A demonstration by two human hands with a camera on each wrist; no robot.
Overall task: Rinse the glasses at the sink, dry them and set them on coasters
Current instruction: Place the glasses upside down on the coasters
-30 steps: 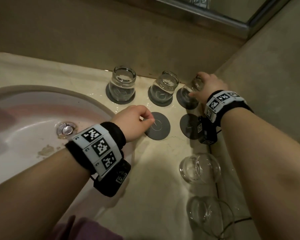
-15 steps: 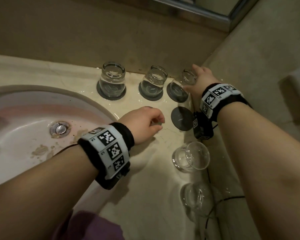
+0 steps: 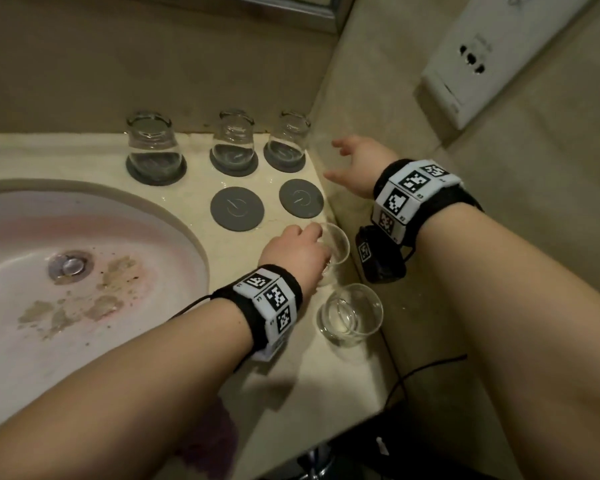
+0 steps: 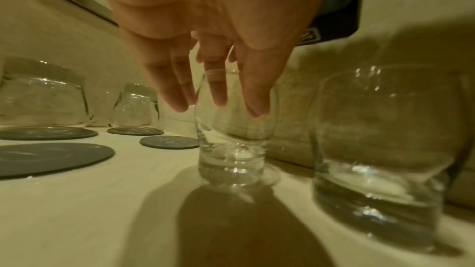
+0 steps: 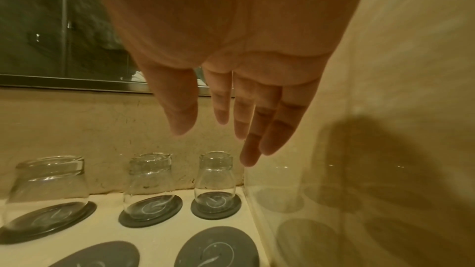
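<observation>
Head view: pale bench (image 3: 291, 375) beside stained sink (image 3: 14, 341) — left hand (image 3: 291, 251) grasps upright glass (image 3: 338, 244), right hand (image 3: 357, 168) released near wall (image 3: 541, 174).

No text reads clearly; tiny marks on the right wristband (image 3: 413, 192) may be digits.

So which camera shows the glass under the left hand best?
The left wrist view: the glass stands whole and upright, with the left hand at its rim. The head view shows only part of its rim behind the hand. The right wrist view misses it.
</observation>
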